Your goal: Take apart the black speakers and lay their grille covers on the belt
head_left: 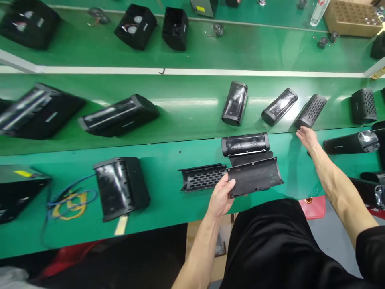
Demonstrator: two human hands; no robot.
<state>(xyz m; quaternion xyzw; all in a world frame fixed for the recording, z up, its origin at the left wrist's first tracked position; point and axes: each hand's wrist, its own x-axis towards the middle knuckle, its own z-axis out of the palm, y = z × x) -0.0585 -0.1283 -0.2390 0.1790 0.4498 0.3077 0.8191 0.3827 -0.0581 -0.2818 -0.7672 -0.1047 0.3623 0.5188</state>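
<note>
My left hand [221, 195] grips the near left corner of a dark curved panel [255, 177], thumb on top. Directly behind this panel, on the green bench, lies a black speaker body [246, 145] with a shiny perforated front. Left of the hand is a slotted black grille cover [206, 178], its right end overlapped by the held panel. My right hand [307, 137] reaches far forward, fingers stretched out at the lower end of a speaker with a slotted grille [313, 109]. The fingers look to be touching it, not wrapped round it.
Two shiny-fronted speakers [235, 103] [279, 106] lie on the green strip beyond. More black speakers [120, 116] stand leftward, one [120, 186] beside blue and yellow cables [72, 204]. Dark cylindrical speakers [350, 142] crowd the right. A white rail [195, 71] crosses behind.
</note>
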